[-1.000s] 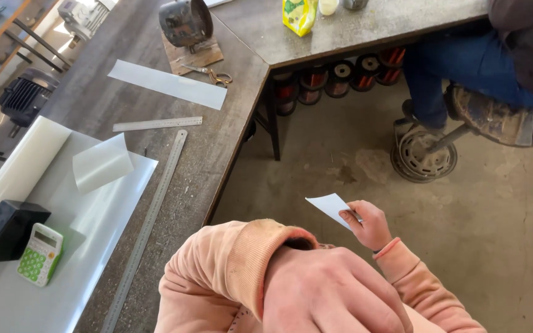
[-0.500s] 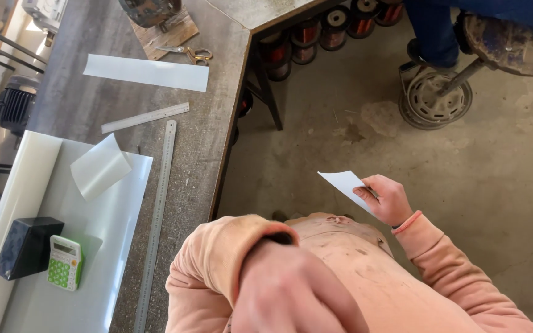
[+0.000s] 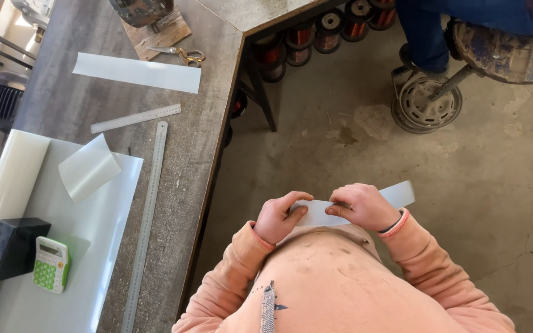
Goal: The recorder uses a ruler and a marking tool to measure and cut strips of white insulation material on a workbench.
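At lower centre, close to my chest and clear of the bench, my left hand (image 3: pixel 277 217) and right hand (image 3: pixel 363 207) each pinch the narrow white paper strip (image 3: pixel 353 207), keeping it taut between them; the long steel ruler (image 3: pixel 147 221) lies at left, the scissors (image 3: pixel 181 55) upper left.

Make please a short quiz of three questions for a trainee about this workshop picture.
1. True or false: both hands hold the white strip.
2. What lies next to the black box? A) green calculator B) hammer C) cup
3. Which tool lies on the wooden board at the bench's far end?

Key:
1. True: left hand and right hand pinch it with their fingers.
2. A, the green calculator.
3. Scissors.
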